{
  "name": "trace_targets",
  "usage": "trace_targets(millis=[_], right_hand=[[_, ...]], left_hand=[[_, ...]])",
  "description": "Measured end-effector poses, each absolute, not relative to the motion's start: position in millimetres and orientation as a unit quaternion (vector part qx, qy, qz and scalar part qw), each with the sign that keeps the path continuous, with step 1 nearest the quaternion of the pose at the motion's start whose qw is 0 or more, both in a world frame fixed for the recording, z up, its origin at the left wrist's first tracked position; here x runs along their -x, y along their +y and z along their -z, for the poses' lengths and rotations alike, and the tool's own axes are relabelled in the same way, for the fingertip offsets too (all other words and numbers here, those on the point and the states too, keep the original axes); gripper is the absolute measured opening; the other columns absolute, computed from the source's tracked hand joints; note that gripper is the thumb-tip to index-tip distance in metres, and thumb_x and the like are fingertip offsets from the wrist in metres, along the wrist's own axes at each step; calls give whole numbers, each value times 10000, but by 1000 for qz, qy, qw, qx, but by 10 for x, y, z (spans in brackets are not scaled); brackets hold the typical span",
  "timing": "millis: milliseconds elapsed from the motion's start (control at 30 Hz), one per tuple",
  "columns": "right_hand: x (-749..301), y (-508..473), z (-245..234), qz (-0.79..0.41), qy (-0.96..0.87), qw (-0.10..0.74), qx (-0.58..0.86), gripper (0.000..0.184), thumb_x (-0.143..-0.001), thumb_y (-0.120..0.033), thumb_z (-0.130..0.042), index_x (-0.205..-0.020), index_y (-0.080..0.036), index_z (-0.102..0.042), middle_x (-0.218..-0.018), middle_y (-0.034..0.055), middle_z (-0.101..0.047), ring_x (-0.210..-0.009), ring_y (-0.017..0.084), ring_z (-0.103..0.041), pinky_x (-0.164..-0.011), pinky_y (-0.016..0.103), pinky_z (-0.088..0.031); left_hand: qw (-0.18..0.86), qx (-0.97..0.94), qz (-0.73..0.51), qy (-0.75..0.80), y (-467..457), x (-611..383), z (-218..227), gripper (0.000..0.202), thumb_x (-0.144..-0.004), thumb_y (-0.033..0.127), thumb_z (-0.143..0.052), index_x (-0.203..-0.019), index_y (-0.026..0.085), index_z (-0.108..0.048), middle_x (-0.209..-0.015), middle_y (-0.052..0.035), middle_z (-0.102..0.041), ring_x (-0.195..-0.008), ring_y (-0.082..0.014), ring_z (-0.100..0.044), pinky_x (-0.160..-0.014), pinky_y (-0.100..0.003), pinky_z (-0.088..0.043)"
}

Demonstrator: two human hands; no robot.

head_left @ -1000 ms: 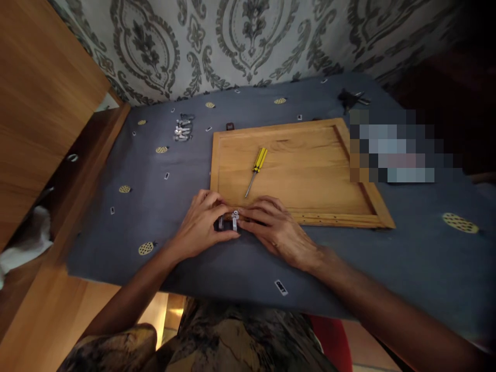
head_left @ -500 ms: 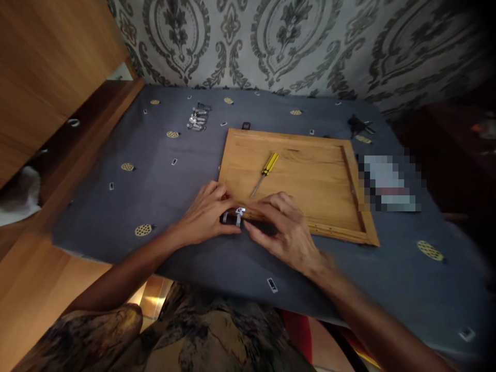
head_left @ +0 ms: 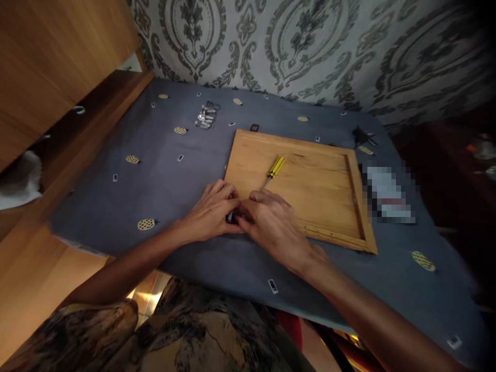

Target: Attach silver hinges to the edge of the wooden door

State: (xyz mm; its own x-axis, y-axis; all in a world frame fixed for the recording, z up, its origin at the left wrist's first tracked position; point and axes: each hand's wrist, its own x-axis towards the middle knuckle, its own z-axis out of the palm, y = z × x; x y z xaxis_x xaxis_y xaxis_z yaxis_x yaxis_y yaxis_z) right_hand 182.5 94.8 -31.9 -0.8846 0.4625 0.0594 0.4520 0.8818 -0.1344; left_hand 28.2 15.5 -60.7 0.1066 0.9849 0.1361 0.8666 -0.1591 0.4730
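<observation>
The metal hinge (head_left: pixel 231 217) is at the near left corner of the framed wooden panel (head_left: pixel 321 181), mostly hidden by my fingers. My left hand (head_left: pixel 212 212) pinches it; my right hand (head_left: pixel 273 225) bunches its fingertips there too, though I cannot tell whether they grip. A yellow-handled screwdriver (head_left: pixel 276 168) lies on the panel. Farther back, more hinges (head_left: pixel 205 119) cluster on the cloth-covered counter (head_left: pixel 163 181).

Dim, uneven interior illumination; the source lies out of view. The upper right corner falls to near black, whereas a warm bright patch (head_left: pixel 154 295) glows at lower left. Small highlights mark the metal pieces (head_left: pixel 205 118). Shadow obscures detail between the hands (head_left: pixel 273 227). Fine texture appears soft; wide-angle distortion stretches the margins, and coarse pixelation conceals one object (head_left: pixel 389 194) at right.
</observation>
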Motion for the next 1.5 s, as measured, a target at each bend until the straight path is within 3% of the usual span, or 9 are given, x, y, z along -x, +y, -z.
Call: trace_targets(millis=[133,267,600,1100,1500], right_hand=[[-1712,911,170,-46,-961,-47,269,106,-892,-183,-645,-864,-159,-744,-892,103,-728,-861,238,-663,-744,341,-446],[-1665,884,128,-8,-958,-83,273,170,-932,-193,-597,-923,-156,-763,-924,123,-747,-872,254,-683,-707,344,-415],[-1657,838,223,40,-965,-50,254,166,-898,-150,-610,-859,-163,-771,-832,121,-749,-807,236,-675,-686,344,-383],[-1563,721,109,36,-950,-100,295,225,-908,-113,-542,-856,-152,-757,-885,148,-762,-846,253,-701,-685,348,-349],[-1620,761,214,-5,-943,-41,330,222,-899,-153,-570,-818,-160,-777,-834,116,-755,-773,217,-670,-720,342,-357]], left_hand=[[149,-730,-217,631,157,-272,627,330,-813,440,-816,-933,164,-682,-1106,-79,-610,-1085,-280,-493,-907,-420,-421],[145,-731,-226,627,155,-261,656,336,-816,461,-810,-922,173,-674,-1098,-74,-614,-1076,-273,-498,-911,-421,-425],[144,-731,-242,622,146,-262,674,313,-839,451,-791,-898,168,-670,-1081,-73,-615,-1070,-267,-500,-903,-410,-426],[143,-726,-265,618,151,-256,736,265,-802,383,-820,-883,170,-684,-1085,-76,-606,-1070,-263,-501,-913,-414,-431],[136,-724,-253,627,165,-267,752,297,-778,402,-835,-885,168,-687,-1051,-69,-592,-1050,-262,-491,-903,-404,-426]])
